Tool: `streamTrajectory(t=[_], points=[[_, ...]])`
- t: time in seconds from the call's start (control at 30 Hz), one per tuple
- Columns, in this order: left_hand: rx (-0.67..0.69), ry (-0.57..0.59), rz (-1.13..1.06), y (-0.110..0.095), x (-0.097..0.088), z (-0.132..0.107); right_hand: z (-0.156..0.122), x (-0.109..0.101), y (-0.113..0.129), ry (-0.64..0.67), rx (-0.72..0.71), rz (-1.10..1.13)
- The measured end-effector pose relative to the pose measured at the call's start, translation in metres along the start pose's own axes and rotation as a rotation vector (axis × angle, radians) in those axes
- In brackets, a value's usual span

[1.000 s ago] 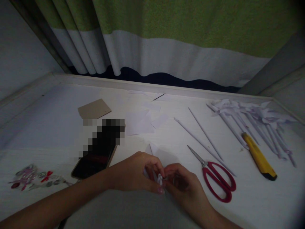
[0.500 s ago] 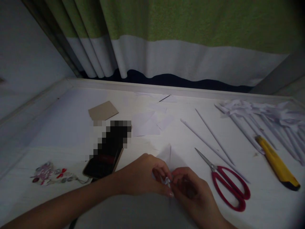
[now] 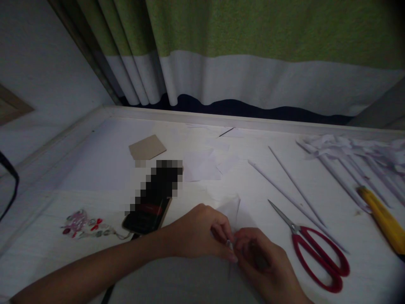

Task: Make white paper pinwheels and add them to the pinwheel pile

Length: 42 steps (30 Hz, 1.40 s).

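My left hand (image 3: pixel 199 232) and my right hand (image 3: pixel 264 264) meet near the front of the white table (image 3: pixel 95 169). Both are closed in a pinch on a small folded piece of white paper (image 3: pixel 228 244), most of it hidden between the fingertips. A larger white paper sheet (image 3: pixel 232 207) with a raised corner lies just behind the hands. Red-handled scissors (image 3: pixel 319 253) lie to the right of my right hand.
A phone (image 3: pixel 148 209) lies left of the hands, with a beaded charm (image 3: pixel 84 223) further left. Brown card (image 3: pixel 147 147) and loose white paper pieces (image 3: pixel 202 166) sit behind. Rolled paper sticks (image 3: pixel 284 181), finished paper pinwheels (image 3: pixel 354 160) and a yellow cutter (image 3: pixel 384 219) are at right. A curtain hangs behind.
The view has shifted so everything sits further right and lower. My fingers have closed tighter over the small paper, so less of it shows.
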<state>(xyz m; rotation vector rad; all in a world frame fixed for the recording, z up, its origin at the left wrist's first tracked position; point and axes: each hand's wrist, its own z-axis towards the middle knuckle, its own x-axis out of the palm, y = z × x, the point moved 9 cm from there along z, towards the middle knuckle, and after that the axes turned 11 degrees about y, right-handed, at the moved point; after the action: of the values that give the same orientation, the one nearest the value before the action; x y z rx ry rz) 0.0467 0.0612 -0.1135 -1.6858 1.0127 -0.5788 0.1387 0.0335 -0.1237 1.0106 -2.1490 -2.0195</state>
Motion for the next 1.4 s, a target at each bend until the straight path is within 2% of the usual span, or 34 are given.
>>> streamTrajectory(t=[0.17,0.37,0.5,0.57,0.67,0.83,0.93,1.03,1.2,1.4], points=[[-0.029,0.024,-0.023,0.006,0.002,0.003,0.001,-0.009,0.008,0.041,-0.065,-0.087],[-0.092,0.034,-0.038,0.014,0.002,0.006,-0.012,-0.058,0.029,-0.053,-0.198,-0.4],[-0.119,0.049,-0.086,0.019,0.003,0.008,-0.025,-0.055,0.026,0.13,-0.234,-0.662],[-0.134,0.054,-0.095,0.022,0.004,0.009,-0.031,-0.053,0.023,0.149,-0.246,-0.773],[-0.156,0.063,-0.111,0.025,0.006,0.01,-0.034,-0.055,0.019,0.074,-0.176,-0.898],[-0.182,0.067,-0.15,0.028,0.007,0.011,-0.03,-0.055,0.011,-0.047,0.122,-1.02],[-0.17,0.079,-0.183,0.027,0.007,0.012,-0.027,-0.048,0.007,-0.038,0.181,-1.03],[-0.168,0.069,-0.202,0.027,0.006,0.012,-0.025,-0.044,0.003,-0.039,0.172,-0.974],[-0.193,0.064,-0.209,0.028,0.006,0.012,-0.023,-0.046,0.0,-0.051,0.125,-0.838],[-0.186,0.111,-0.242,0.029,0.012,0.013,-0.02,-0.049,-0.001,-0.056,0.156,-0.593]])
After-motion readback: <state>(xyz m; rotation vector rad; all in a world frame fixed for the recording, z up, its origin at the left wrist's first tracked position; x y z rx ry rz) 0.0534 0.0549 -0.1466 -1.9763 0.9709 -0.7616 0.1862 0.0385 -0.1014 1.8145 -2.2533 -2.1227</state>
